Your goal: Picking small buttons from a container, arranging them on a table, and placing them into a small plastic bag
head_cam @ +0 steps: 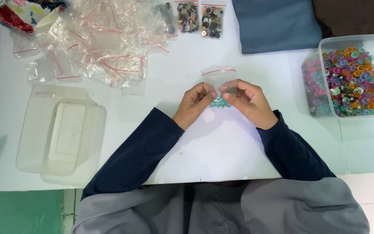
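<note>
Pinching: left hand (194, 102) and right hand (248, 101) are gripping small clear zip bag (218, 77) holding teal buttons (220, 103)
Lying: bag is standing centre frame, long axis running away from both hands, equally near

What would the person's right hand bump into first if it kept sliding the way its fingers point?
The right hand points toward the left hand, with the small clear bag pinched between them. So it would likely meet that bag and the left hand's fingertips almost at once; they look nearly touching.

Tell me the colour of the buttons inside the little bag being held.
Teal, in the small clear bag; head view shows it.
</note>
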